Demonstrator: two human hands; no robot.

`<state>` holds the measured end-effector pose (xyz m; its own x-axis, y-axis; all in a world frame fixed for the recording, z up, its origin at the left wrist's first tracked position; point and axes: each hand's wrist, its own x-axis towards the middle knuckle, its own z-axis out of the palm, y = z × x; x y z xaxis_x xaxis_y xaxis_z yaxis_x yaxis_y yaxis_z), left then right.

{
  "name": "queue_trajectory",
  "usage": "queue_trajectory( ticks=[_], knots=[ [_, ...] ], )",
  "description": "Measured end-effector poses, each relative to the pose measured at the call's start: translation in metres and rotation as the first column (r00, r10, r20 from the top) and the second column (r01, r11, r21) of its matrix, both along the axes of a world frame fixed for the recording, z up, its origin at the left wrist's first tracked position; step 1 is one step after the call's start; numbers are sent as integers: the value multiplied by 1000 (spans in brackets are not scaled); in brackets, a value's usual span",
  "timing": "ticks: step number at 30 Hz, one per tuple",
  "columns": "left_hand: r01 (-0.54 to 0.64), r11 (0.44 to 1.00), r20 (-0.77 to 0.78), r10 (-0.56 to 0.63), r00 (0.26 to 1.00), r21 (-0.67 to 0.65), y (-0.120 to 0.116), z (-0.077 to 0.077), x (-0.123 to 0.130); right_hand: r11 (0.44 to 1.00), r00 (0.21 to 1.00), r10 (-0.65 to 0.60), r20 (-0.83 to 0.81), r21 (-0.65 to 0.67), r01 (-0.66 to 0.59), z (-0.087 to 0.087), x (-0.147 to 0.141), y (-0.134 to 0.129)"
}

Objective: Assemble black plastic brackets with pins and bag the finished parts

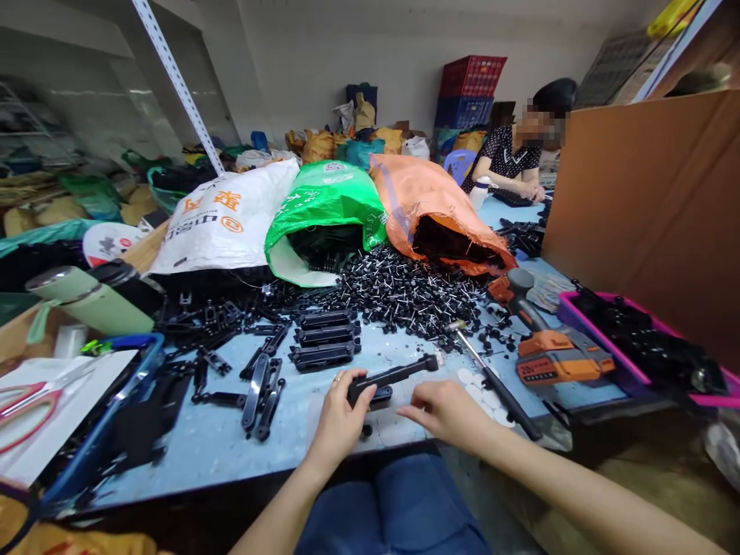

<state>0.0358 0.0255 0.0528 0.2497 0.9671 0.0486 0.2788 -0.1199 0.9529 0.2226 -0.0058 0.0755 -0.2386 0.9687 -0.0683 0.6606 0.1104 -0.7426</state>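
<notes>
My left hand [342, 412] is closed around one end of a long black plastic arm [398, 375], held just above the near part of the table. A second black piece [380, 395] shows under it, partly hidden. To the right, my right hand [448, 412] hovers near the arm with its fingers loosely curled, thumb and fingertips apart, nothing visible between them. A hammer [491, 378] with a black grip lies right of that hand. Left of my hands lie several loose black arms [263, 397] and a stack of similar black parts [325, 339].
A pile of small black screws or knobs [405, 293] spreads before white, green [332, 193] and orange [428, 193] sacks. A cordless drill [543, 339] and a pink-rimmed bin [630, 347] stand right. Left are a blue tray [153, 354], scissors [35, 408] and bottle [92, 304]. Another person [514, 154] sits behind.
</notes>
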Motion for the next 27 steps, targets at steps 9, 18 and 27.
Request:
queue_trajectory(
  ticks=[9,18,27],
  knots=[
    [452,875,-547,-297,783,172,-2,-12,5,906,771,356,528,10,-424,-31,46,-9],
    [513,842,-728,-246,640,166,20,-41,23,934,693,140,707,138,-329,-55,31,-2],
    [454,854,-641,-203,740,254,26,-47,11,872,665,53,745,289,-394,-35,23,10]
  ],
)
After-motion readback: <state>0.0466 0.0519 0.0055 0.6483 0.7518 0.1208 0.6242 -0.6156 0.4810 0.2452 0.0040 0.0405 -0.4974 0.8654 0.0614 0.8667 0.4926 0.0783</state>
